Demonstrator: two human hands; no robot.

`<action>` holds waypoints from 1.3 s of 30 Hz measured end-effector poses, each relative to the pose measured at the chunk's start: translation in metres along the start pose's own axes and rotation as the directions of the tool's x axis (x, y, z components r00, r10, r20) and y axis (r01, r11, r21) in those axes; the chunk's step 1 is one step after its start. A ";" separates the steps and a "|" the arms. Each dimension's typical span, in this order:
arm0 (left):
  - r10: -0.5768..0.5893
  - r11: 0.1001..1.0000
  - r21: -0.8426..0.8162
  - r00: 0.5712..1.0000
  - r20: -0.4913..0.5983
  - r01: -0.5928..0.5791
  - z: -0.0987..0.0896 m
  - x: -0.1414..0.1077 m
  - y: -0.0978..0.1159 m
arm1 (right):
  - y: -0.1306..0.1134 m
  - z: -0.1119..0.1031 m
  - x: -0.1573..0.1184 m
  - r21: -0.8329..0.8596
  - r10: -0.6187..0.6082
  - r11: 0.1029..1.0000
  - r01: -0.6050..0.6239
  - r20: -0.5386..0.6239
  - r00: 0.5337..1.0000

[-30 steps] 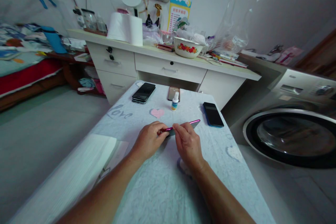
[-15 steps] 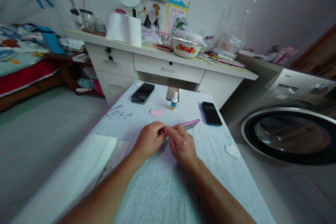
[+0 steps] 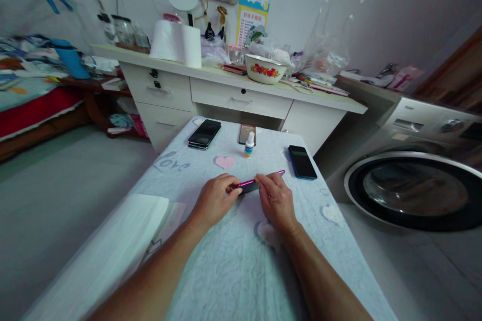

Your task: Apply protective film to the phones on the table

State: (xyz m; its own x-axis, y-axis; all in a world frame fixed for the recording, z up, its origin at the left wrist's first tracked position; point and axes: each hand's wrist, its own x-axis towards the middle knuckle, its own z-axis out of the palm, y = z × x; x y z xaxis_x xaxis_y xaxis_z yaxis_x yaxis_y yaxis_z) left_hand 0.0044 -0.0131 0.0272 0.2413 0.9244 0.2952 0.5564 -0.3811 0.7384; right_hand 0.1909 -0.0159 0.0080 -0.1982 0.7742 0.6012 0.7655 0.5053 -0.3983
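Observation:
A phone with a magenta edge [image 3: 248, 187] is tilted over the middle of the cloth-covered table, its thin side facing up. Gripping its left end is my left hand [image 3: 214, 200], thumb in front and fingers behind. My right hand [image 3: 277, 201] is closed in a pinch against the upper edge, right of the phone's middle; whatever its fingertips may hold is too small to make out. Just beyond stands a small white bottle [image 3: 249, 147] with a blue and yellow label. Behind it lies a brownish phone [image 3: 244, 133].
Black phones [image 3: 205, 133] are stacked at the far left of the table [image 3: 226, 271]. A blue-edged phone [image 3: 302, 163] lies at the right. White folded material [image 3: 124, 230] covers the near left edge. Beyond are a white desk [image 3: 241, 95] and a washing machine [image 3: 417, 160].
My right hand has slid right along the phone's edge, away from my left hand, uncovering the phone's middle. My left hand keeps its hold.

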 end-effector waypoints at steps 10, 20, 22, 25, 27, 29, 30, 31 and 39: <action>-0.012 1.000 -0.002 1.000 -0.001 0.012 0.001 0.000 -0.002 | 0.021 -0.012 0.005 -0.034 0.095 0.995 -0.099 -0.099 0.990; 0.011 1.000 0.005 1.000 -0.017 -0.011 0.001 -0.001 -0.002 | 0.035 -0.018 0.006 -0.094 0.115 0.987 -0.134 -0.182 0.976; 0.007 1.000 0.002 1.000 -0.013 -0.007 0.000 -0.001 -0.001 | 0.037 -0.018 0.007 -0.094 0.121 0.986 -0.141 -0.192 0.974; 0.002 1.000 0.001 1.000 -0.011 -0.002 0.000 0.000 0.000 | 0.039 -0.018 0.007 -0.089 0.130 0.985 -0.151 -0.200 0.971; 0.003 1.000 -0.001 1.000 -0.011 -0.003 0.000 0.000 0.000 | 0.041 -0.018 0.007 -0.092 0.138 0.983 -0.159 -0.204 0.969; 0.004 1.000 0.000 1.000 -0.010 -0.004 0.000 0.000 0.000 | 0.041 -0.019 0.008 -0.100 0.146 0.980 -0.170 -0.210 0.967; 0.003 1.000 0.004 1.000 -0.009 -0.003 0.000 0.000 0.000 | 0.042 -0.019 0.008 -0.105 0.148 0.979 -0.173 -0.212 0.966; 0.003 1.000 0.008 1.000 -0.010 -0.003 0.000 0.000 0.000 | 0.042 -0.020 0.008 -0.110 0.148 0.978 -0.175 -0.215 0.965; 0.010 1.000 0.021 1.000 -0.008 -0.010 0.001 -0.001 -0.003 | 0.044 -0.019 0.009 -0.124 0.154 0.975 -0.185 -0.228 0.961</action>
State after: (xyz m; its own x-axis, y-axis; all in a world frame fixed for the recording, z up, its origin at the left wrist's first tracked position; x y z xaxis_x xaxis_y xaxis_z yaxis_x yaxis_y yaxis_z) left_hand 0.0031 -0.0124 0.0239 0.2403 0.9208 0.3073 0.5709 -0.3901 0.7224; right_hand 0.2342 0.0058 0.0090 0.0668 0.7350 0.6748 0.8591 0.3016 -0.4135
